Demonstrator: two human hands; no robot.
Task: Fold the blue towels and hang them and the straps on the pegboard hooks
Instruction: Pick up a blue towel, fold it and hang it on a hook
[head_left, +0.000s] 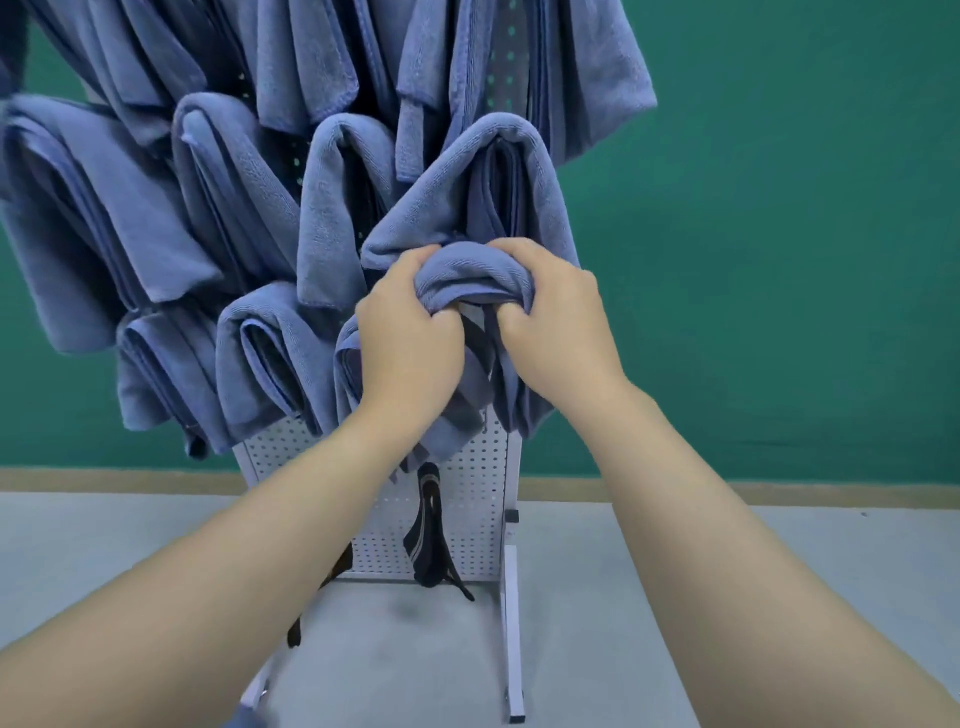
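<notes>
A green wall fills the back of the frame, and a grey floor lies across the bottom. In the middle stands a white pegboard full of little holes, on a white metal stand. Most of the board is hidden behind blue towels.

Many folded blue towels hang in rows over the upper and left parts of the frame, each one draped over its hook. The hooks themselves are hidden under the cloth.

In the middle of the frame the person holds one more blue towel up against the board, just below a hanging towel in the row above. The left hand grips the left side of its top fold, with the fingers curled into the cloth. The right hand grips the right side the same way, fingers curled under the fold. The rest of this towel hangs down between and below the two hands.

A dark strap with pale stripes hangs on the lower part of the board, under the held towel. Another dark strap shows partly behind the left arm, at the lower left of the board.
</notes>
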